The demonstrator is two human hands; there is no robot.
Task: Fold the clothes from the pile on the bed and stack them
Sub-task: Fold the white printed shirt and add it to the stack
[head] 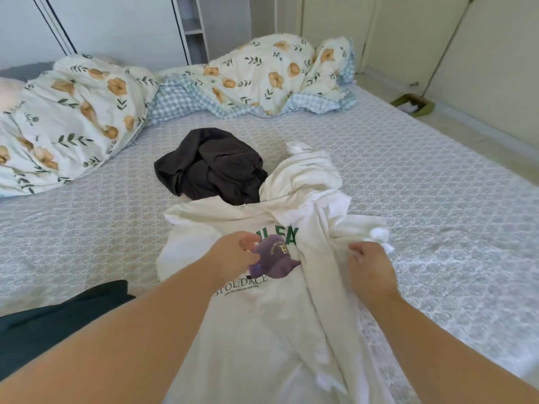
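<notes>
A white hoodie with green letters and a purple cap print lies spread on the bed, its hood bunched toward the far side. My left hand rests on the chest print with curled fingers that seem to pinch the fabric. My right hand grips a fold of the hoodie's right sleeve near the cuff. A crumpled dark brown garment lies just beyond the hoodie.
A floral duvet is heaped along the far side of the bed. A dark green garment lies at the near left. A dustpan stands on the floor at the right, near the wardrobe doors.
</notes>
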